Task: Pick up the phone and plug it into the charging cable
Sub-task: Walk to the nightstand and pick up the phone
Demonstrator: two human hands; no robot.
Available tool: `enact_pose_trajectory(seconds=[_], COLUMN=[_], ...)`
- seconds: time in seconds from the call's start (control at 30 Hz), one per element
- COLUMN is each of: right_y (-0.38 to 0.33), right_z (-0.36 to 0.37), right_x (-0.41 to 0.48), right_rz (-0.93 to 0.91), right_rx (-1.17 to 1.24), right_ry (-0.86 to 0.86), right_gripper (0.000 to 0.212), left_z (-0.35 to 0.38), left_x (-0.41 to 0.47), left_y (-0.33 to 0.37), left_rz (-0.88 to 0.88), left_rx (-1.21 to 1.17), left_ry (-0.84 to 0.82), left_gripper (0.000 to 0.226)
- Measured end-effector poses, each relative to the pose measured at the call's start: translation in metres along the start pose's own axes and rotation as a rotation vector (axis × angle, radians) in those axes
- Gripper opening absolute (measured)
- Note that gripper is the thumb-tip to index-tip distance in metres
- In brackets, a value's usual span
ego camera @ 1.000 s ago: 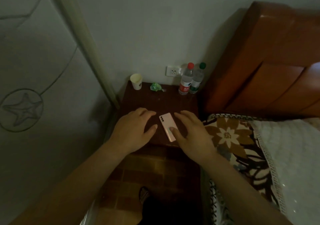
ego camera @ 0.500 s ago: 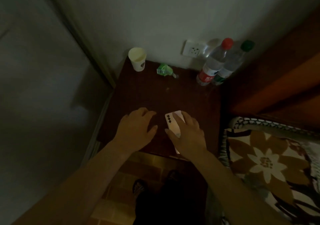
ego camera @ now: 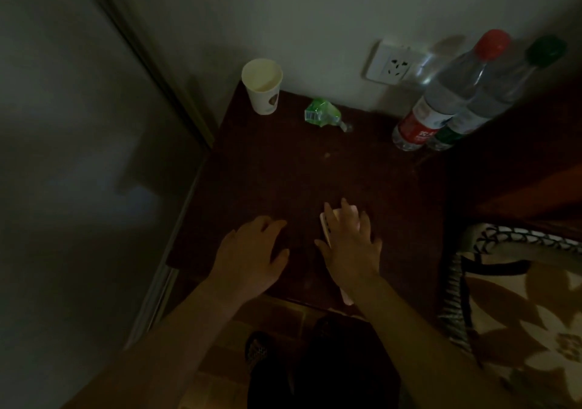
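A pink phone (ego camera: 326,226) lies back up near the front edge of the dark wooden nightstand (ego camera: 302,172). My right hand (ego camera: 349,241) covers most of it, fingers draped over its top and thumb along its left side. The phone's lower end pokes out by my wrist past the table edge. My left hand (ego camera: 252,251) rests flat on the nightstand just to the left, fingers loosely curled and holding nothing. No charging cable shows in this dim view.
A paper cup (ego camera: 263,85) stands at the back left, a crumpled green wrapper (ego camera: 321,114) beside it. Two water bottles (ego camera: 447,100) lean at the back right under a wall socket (ego camera: 392,63). A patterned bed cover (ego camera: 519,308) lies right, a wardrobe panel left.
My right hand has slid from beside the phone to over it, fingers wrapping its edges. The camera has moved closer and tilted down. The left hand has stayed in place.
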State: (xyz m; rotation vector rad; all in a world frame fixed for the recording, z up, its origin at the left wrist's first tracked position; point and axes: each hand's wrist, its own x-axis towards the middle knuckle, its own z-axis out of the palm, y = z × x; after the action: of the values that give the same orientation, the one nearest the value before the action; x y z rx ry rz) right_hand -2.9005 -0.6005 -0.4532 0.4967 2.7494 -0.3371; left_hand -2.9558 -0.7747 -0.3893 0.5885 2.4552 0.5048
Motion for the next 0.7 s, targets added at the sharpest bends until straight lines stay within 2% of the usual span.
enact_pose_trajectory(seconds=[0.33, 0.7], right_y=[0.003, 0.013], right_z=[-0.010, -0.019], right_x=[-0.013, -0.037], right_rz=[-0.091, -0.194], right_rx=[0.017, 0.306], right_ry=[-0.007, 0.196], right_gripper=[0.060, 0.058], left_z=[0.006, 0.016], left_x=[-0.019, -0.036], left_y=[0.000, 0.013], left_rz=[-0.013, 0.005], left_rx=[-0.033, -0.120], left_ry=[-0.016, 0.087], left_gripper=[0.054, 0.052])
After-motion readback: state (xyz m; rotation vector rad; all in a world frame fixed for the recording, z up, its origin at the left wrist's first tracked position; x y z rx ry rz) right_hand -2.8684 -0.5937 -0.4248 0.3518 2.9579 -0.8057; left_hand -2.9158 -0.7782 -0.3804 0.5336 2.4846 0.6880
